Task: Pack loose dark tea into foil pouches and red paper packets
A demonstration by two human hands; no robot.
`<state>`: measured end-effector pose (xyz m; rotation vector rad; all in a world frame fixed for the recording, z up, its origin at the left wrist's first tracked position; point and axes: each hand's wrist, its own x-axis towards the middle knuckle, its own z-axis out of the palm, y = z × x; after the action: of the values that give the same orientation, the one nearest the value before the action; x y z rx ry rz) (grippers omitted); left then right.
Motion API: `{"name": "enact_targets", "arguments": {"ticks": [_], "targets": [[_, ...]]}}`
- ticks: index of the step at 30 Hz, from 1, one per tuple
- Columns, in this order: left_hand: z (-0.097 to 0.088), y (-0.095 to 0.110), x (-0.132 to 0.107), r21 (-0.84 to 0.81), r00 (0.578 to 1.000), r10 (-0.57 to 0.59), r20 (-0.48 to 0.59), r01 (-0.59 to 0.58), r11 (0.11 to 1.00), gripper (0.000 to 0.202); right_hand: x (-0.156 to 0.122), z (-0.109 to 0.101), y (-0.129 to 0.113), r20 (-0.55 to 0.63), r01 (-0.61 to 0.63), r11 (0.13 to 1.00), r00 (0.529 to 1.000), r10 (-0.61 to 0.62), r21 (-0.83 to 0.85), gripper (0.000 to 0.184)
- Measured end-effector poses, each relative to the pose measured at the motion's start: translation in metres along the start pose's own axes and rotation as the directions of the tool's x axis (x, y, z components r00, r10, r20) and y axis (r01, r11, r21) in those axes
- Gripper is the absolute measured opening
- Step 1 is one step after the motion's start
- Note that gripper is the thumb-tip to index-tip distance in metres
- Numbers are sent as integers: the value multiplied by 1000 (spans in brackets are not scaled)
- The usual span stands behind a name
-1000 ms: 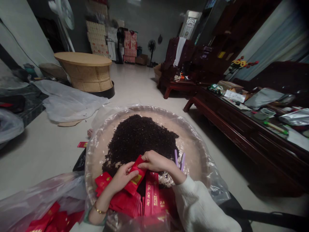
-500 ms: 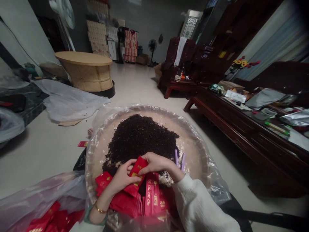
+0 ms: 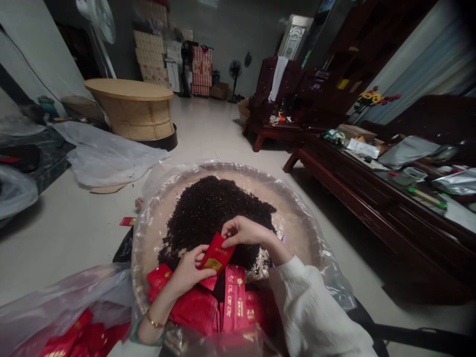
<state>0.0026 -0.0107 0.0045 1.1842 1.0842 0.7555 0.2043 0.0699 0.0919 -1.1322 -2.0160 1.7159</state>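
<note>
The left hand point(image 3: 190, 270) grips a red packet point(image 3: 215, 259) at its lower left, thumb across the front; the right hand point(image 3: 245, 231) pinches its top corner. Clocked from this packet, a dark heap point(image 3: 215, 201) lies at twelve, other red packets point(image 3: 195, 311) at six, plastic sheeting point(image 3: 107, 156) between ten and eleven, a low wooden table point(image 3: 372, 198) near two; the right forearm mostly covers purple sticks point(image 3: 284, 239).

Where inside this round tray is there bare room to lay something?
The widest bare patch lies between the dark loose heap and the tray's right rim; a narrower strip borders the left rim. The near side is crowded: red packets, and left hand and right hand holding another packet.
</note>
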Motion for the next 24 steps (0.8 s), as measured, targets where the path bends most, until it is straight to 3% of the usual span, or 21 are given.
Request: {"name": "enact_targets", "arguments": {"ticks": [6,9,12,15,17,20,22,24], "targets": [[-2,-4,4,69,992,95,-82,-89,994,38,-11,-27,-5,-251,-38,992,968,6,-123,20],[-4,-7,5,167,972,182,-147,-157,974,26,-24,-23,-15,-348,13,949,928,-129,-315,17],[-7,-8,3,291,929,290,-230,-219,931,20,-40,-6,-28,-245,188,877,915,-320,-443,21],[-10,-8,-1,361,878,381,-289,-268,893,24,-54,15,-40,-60,332,826,914,-401,-456,42],[-11,-8,-3,373,854,426,-300,-306,876,27,-58,27,-43,-9,346,796,915,-404,-496,57],[-10,-8,-3,381,830,472,-297,-350,856,27,-57,42,-41,-32,300,749,919,-394,-591,69],[-9,-9,-2,397,833,475,-284,-349,849,24,-51,50,-35,-78,267,737,915,-396,-621,61],[-7,-10,-1,405,852,444,-276,-316,858,18,-43,54,-26,-137,255,755,900,-413,-604,37]]}}
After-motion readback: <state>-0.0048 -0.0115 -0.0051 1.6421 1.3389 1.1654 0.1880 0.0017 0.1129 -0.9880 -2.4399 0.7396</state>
